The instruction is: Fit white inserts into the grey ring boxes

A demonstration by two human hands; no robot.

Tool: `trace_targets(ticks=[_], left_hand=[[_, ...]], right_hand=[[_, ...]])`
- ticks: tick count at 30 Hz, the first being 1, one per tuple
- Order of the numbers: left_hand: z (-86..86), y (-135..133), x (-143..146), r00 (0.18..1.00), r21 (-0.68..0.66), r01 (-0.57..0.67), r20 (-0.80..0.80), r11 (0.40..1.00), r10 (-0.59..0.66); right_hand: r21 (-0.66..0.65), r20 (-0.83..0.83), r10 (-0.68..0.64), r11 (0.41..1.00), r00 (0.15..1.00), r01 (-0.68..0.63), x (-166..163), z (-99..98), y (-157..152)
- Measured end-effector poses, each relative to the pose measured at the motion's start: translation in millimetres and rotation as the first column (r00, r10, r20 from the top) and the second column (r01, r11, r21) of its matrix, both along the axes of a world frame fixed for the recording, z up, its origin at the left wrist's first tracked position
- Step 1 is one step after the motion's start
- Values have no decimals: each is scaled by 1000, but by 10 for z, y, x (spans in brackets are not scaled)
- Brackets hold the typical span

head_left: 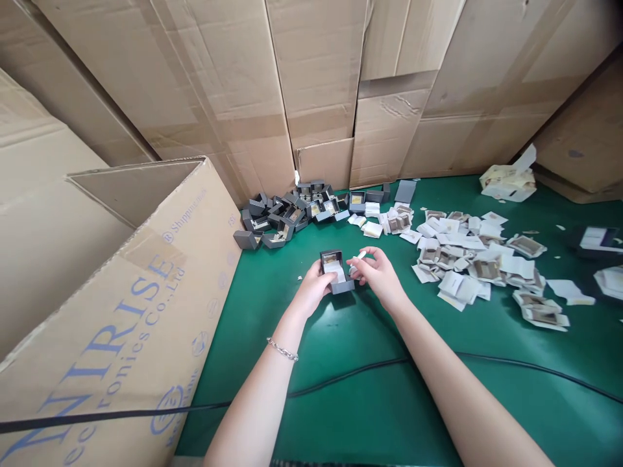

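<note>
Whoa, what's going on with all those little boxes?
Someone's left hand is holding a small dark box with its lid open. The right hand pinches a small white piece beside it. More dark boxes lie heaped farther back on the green table, with scattered white pieces off to the right.

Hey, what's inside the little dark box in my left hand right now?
Inside the open dark box is a white insert. Whatever lies beneath it is covered, and your left hand hides part of the box's side.
</note>
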State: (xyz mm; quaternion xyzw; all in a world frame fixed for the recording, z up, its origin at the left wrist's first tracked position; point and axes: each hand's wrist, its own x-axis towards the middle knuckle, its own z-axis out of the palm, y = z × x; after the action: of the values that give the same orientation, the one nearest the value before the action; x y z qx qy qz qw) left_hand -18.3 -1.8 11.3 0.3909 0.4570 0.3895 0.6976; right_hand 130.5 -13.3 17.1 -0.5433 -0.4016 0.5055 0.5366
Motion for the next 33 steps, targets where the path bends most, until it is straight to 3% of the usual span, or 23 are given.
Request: trace_targets(ticks=[4,9,14,16,18,23,26,31,33], left_hand=[[-16,-21,-2,991,32,115,-74,993,-113],[-7,-48,17,993,69,101,-70,992,-96],[-88,-29,21,993,70,89,-83,994,-83],[-124,-16,18,992,71,90,-91,993,-83],[-139,-5,16,993,59,89,-82,994,-84],[-90,15,7,997,-6,73,25,997,-73],[-45,15,-4,996,-43,56,74,997,-53],[9,2,-22,992,-56,81,98,995,-75],[28,0,-32,991,-76,83,115,994,-74]], right_hand=[[93,266,-77,994,961,54,-83,4,-78],[87,588,-58,996,807,9,-160,29,-154],[66,779,-27,997,626,-40,-112,6,-151],[78,803,-30,995,595,-54,-77,13,-139],[136,795,-56,987,605,-88,-49,32,-130],[384,662,-200,918,723,-98,-53,68,-115],[399,612,-192,912,767,-90,-85,56,-103],[390,624,-145,909,768,-145,-31,78,-89],[375,562,-148,922,814,-91,40,113,-87]])
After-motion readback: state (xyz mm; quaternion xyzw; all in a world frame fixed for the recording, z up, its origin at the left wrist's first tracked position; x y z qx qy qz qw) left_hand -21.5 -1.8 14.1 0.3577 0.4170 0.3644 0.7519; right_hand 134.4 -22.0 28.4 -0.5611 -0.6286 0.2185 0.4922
